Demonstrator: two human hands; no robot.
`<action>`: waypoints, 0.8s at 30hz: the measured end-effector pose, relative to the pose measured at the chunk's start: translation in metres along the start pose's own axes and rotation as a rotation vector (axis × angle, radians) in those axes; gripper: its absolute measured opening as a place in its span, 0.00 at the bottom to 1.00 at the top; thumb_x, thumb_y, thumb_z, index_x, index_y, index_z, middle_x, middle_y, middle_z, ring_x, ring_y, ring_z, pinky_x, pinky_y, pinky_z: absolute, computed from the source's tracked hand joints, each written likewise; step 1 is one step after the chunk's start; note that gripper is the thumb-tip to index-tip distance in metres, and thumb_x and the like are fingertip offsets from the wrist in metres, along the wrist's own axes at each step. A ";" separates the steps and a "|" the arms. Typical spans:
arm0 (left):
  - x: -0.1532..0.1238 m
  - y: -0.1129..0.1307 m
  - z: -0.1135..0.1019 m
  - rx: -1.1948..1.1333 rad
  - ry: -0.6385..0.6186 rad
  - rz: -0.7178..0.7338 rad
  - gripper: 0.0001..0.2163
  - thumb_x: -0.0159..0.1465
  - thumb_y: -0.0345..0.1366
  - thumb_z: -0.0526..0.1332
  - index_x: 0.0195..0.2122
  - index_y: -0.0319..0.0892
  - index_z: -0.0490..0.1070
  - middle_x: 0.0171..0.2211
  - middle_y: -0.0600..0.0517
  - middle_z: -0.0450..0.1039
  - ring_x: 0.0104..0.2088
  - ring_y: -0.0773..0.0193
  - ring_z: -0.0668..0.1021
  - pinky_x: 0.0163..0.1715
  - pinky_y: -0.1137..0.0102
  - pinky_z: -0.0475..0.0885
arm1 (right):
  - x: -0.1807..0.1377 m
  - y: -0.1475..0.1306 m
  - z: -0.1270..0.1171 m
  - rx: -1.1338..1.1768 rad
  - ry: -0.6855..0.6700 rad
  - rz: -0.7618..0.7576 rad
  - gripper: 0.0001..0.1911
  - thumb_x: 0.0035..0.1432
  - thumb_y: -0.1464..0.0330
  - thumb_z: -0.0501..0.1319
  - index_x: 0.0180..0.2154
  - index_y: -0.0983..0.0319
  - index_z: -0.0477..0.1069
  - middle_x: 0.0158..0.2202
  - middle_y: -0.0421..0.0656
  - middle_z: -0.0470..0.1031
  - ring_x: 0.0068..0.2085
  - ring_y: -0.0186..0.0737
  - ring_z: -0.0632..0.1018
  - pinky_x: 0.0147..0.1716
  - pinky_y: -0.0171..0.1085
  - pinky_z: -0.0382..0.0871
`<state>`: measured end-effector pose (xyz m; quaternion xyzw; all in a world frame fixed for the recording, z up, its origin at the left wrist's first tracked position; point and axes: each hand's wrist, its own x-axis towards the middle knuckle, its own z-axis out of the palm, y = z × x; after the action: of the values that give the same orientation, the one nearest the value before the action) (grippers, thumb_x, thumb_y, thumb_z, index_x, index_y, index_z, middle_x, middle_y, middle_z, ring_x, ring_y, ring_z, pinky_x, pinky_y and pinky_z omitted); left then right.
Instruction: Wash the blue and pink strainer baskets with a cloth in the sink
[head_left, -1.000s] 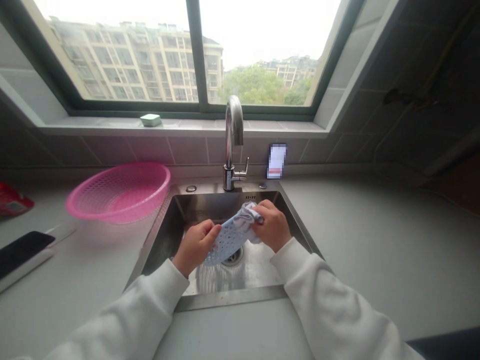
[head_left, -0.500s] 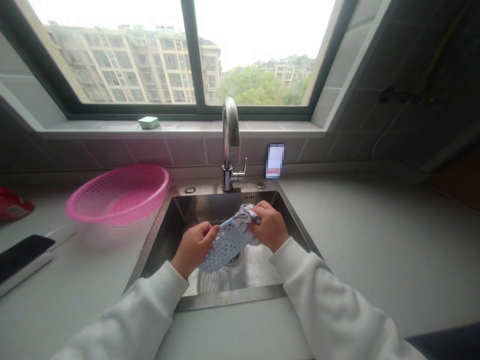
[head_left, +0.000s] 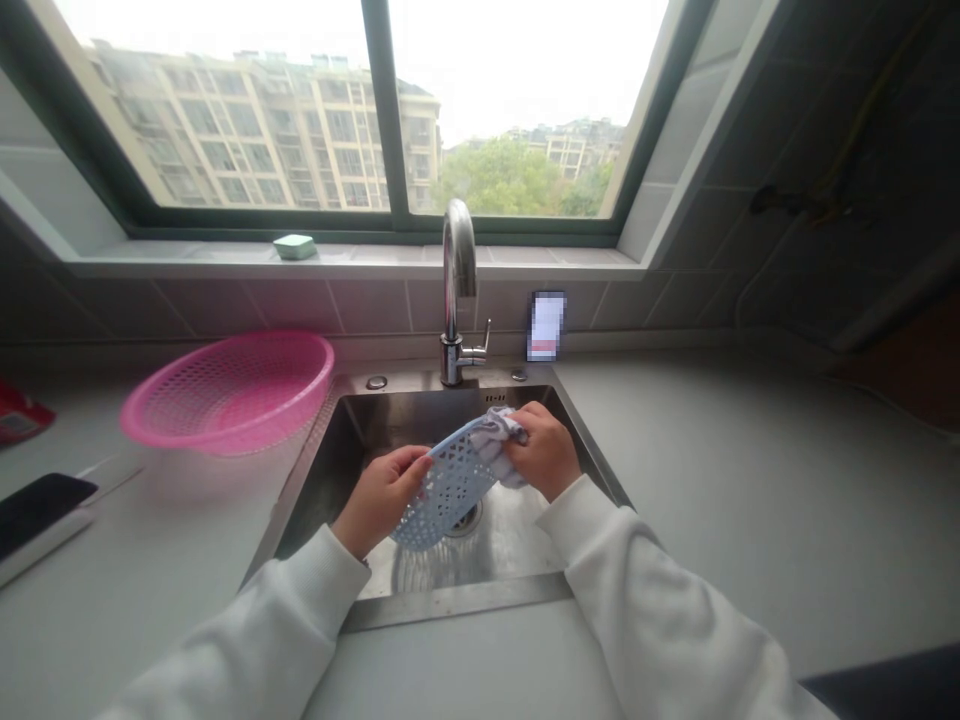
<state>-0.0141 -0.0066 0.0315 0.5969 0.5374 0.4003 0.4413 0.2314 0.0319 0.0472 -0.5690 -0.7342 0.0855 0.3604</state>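
Note:
A light blue plastic basket [head_left: 448, 487] with cut-out holes is held tilted over the steel sink [head_left: 517, 545]. My left hand [head_left: 384, 495] pinches its rim on the left, thumb on top. At the right end of the rim, my right hand [head_left: 546, 450] is closed on a pale crumpled cloth [head_left: 499, 440], which wraps over the basket's edge and lies against its side. Part of the basket is hidden behind my left hand and the cloth. Below it the drain [head_left: 465, 518] partly shows.
A chrome faucet [head_left: 451, 300] rises behind the sink. On the left counter are a pink colander [head_left: 225, 440], a dark phone-like object [head_left: 45, 510] and a red package [head_left: 22, 415]. A lit phone [head_left: 546, 325] leans on the back wall; a pale green box [head_left: 295, 246] sits on the sill.
My left hand has shifted slightly left along with the basket, and a bit more rim shows between my hands. The whole view has moved slightly. Both grips are kept.

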 end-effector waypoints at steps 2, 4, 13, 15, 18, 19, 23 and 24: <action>-0.001 0.001 -0.002 0.000 -0.041 0.051 0.21 0.61 0.53 0.60 0.39 0.40 0.79 0.30 0.49 0.79 0.28 0.59 0.76 0.28 0.69 0.68 | 0.001 0.004 -0.003 -0.002 0.029 -0.005 0.06 0.54 0.70 0.64 0.31 0.59 0.80 0.35 0.43 0.74 0.34 0.40 0.77 0.34 0.37 0.68; -0.001 0.001 -0.004 0.051 -0.054 0.096 0.18 0.62 0.51 0.59 0.38 0.41 0.79 0.31 0.49 0.79 0.32 0.58 0.77 0.31 0.68 0.69 | -0.001 0.001 -0.004 0.015 0.056 -0.037 0.05 0.54 0.71 0.64 0.30 0.59 0.80 0.34 0.43 0.74 0.33 0.40 0.76 0.33 0.36 0.68; -0.002 -0.004 -0.001 0.301 0.024 0.041 0.21 0.64 0.56 0.54 0.22 0.46 0.64 0.18 0.55 0.69 0.21 0.61 0.71 0.25 0.68 0.60 | -0.031 -0.038 0.009 0.019 -0.056 -0.338 0.09 0.49 0.72 0.66 0.35 0.58 0.81 0.38 0.43 0.76 0.34 0.38 0.78 0.36 0.34 0.71; -0.002 -0.003 -0.001 0.338 0.063 0.048 0.22 0.64 0.57 0.55 0.22 0.46 0.64 0.17 0.55 0.69 0.21 0.61 0.71 0.25 0.68 0.60 | -0.025 -0.032 0.007 0.010 -0.061 -0.272 0.09 0.50 0.73 0.65 0.35 0.58 0.81 0.38 0.43 0.76 0.35 0.38 0.78 0.36 0.34 0.71; -0.003 -0.003 -0.003 0.341 0.143 0.057 0.22 0.64 0.58 0.54 0.22 0.46 0.65 0.17 0.55 0.68 0.21 0.61 0.71 0.26 0.68 0.60 | -0.013 -0.018 0.002 -0.057 -0.015 -0.100 0.08 0.51 0.73 0.64 0.32 0.58 0.81 0.36 0.42 0.76 0.33 0.38 0.78 0.33 0.34 0.70; -0.003 -0.004 -0.003 0.331 0.167 0.053 0.22 0.64 0.58 0.54 0.23 0.46 0.65 0.17 0.55 0.68 0.21 0.61 0.71 0.25 0.68 0.60 | -0.010 -0.015 0.001 -0.079 0.005 -0.063 0.07 0.51 0.73 0.64 0.31 0.58 0.81 0.36 0.42 0.76 0.33 0.38 0.78 0.32 0.34 0.69; -0.002 -0.007 0.002 0.332 0.213 0.050 0.22 0.65 0.57 0.53 0.24 0.46 0.66 0.18 0.55 0.69 0.22 0.61 0.72 0.26 0.69 0.60 | -0.020 -0.028 0.006 -0.051 0.032 -0.173 0.07 0.51 0.72 0.65 0.32 0.58 0.81 0.37 0.43 0.77 0.33 0.38 0.78 0.34 0.34 0.70; -0.002 -0.008 0.004 0.348 0.207 0.055 0.21 0.65 0.56 0.53 0.24 0.46 0.67 0.18 0.54 0.70 0.23 0.61 0.72 0.26 0.69 0.60 | -0.025 -0.035 0.010 -0.031 0.008 -0.252 0.07 0.50 0.72 0.65 0.33 0.58 0.81 0.37 0.43 0.77 0.34 0.38 0.78 0.35 0.34 0.71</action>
<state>-0.0125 -0.0087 0.0229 0.6344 0.6242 0.3725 0.2630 0.2007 0.0004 0.0479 -0.4780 -0.7997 0.0260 0.3623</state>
